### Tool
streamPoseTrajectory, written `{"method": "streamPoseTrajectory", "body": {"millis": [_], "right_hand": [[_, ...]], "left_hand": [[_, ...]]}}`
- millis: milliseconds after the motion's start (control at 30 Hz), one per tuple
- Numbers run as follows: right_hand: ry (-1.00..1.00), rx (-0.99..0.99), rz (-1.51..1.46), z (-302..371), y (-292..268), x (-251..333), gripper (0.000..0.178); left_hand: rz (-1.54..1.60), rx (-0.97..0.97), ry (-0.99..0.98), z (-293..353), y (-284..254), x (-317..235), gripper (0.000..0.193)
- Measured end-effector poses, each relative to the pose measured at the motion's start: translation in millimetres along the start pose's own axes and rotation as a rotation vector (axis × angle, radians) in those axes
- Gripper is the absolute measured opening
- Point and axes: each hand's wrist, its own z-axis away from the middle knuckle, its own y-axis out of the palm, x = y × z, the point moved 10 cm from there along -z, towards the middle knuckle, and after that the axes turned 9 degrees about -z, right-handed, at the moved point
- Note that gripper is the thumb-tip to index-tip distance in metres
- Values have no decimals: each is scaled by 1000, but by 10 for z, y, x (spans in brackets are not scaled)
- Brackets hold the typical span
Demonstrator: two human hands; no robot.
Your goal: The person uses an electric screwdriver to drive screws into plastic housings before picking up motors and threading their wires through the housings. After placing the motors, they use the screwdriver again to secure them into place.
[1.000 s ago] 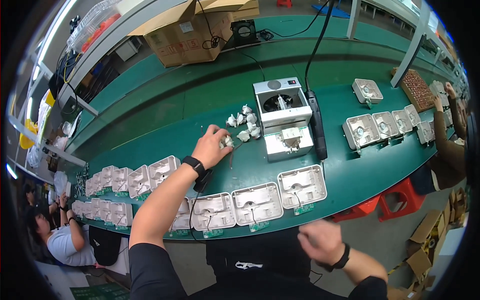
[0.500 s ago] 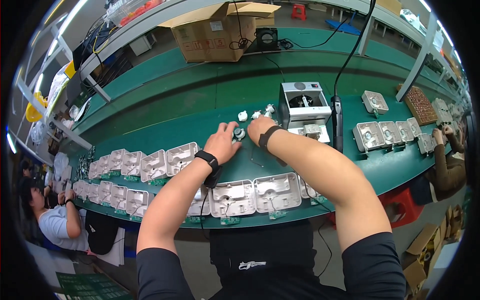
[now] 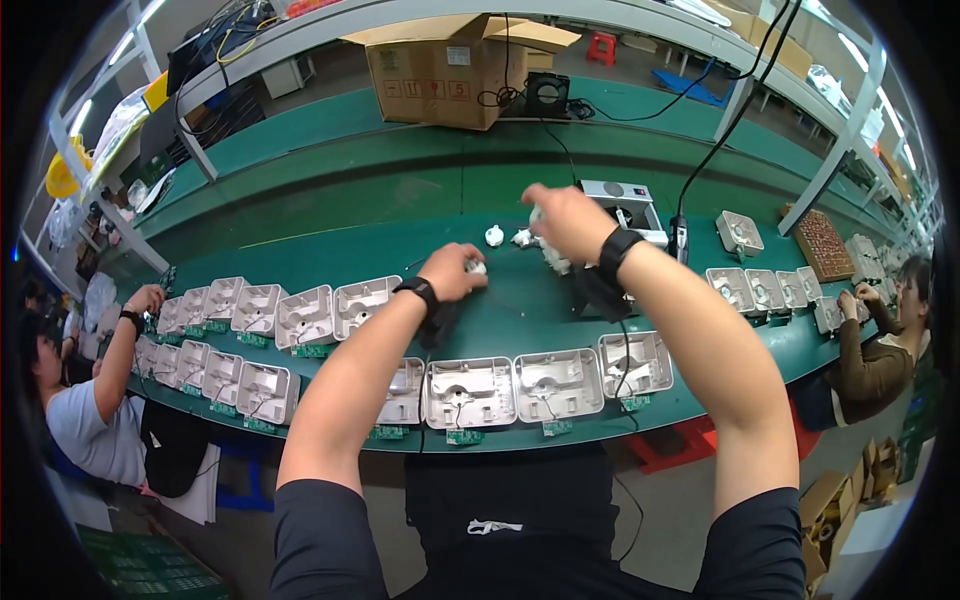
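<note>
My left hand [image 3: 452, 272] is over the middle of the green table, its fingers closed round a small round whitish part [image 3: 478, 268]. Farther right, in front of the silver box-shaped machine [image 3: 615, 190], my right hand [image 3: 570, 222] is raised with its index finger pointing left. A small white part [image 3: 537, 214] shows at its fingers, apparently pinched there; the thumb is hidden. Beneath that hand lies another white piece [image 3: 553, 258], partly covered. Two more small white parts, a rounded one [image 3: 494, 236] and an uneven one [image 3: 523, 238], rest between my hands.
Two rows of white open housings [image 3: 470, 392] with green circuit boards line the table's left and front. More housings [image 3: 730, 290] stand at right, near a black handheld tool [image 3: 678, 240] on a cable. A cardboard box [image 3: 430, 85] sits behind. Co-workers [image 3: 95, 400] work at both ends.
My right hand has lifted off the small white parts and moved right, towards the machine. The left hand has closed round the whitish part beside it. The whole view has shifted slightly.
</note>
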Motion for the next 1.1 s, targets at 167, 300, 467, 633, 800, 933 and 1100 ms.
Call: {"method": "streamPoseTrajectory", "body": {"millis": [167, 300, 467, 633, 800, 933, 1100], "right_hand": [[418, 97, -811, 72, -446, -226, 34], [327, 5, -1273, 184, -540, -134, 35], [400, -48, -1708, 377, 109, 333, 36], [515, -31, -1796, 602, 270, 816, 38], [419, -31, -1628, 879, 201, 907, 45], [302, 42, -1643, 1212, 62, 1123, 49], [186, 47, -1518, 1785, -39, 1230, 47]], "left_hand": [[1453, -53, -369, 289, -453, 294, 31], [2570, -117, -98, 496, -854, -174, 29], [2968, -174, 138, 683, -714, -828, 33], [3086, -128, 148, 759, -256, -955, 38], [2982, -254, -224, 1007, -40, -984, 40], [2957, -125, -205, 1273, 49, -1193, 41], [2502, -121, -754, 2062, 267, -1546, 42]]}}
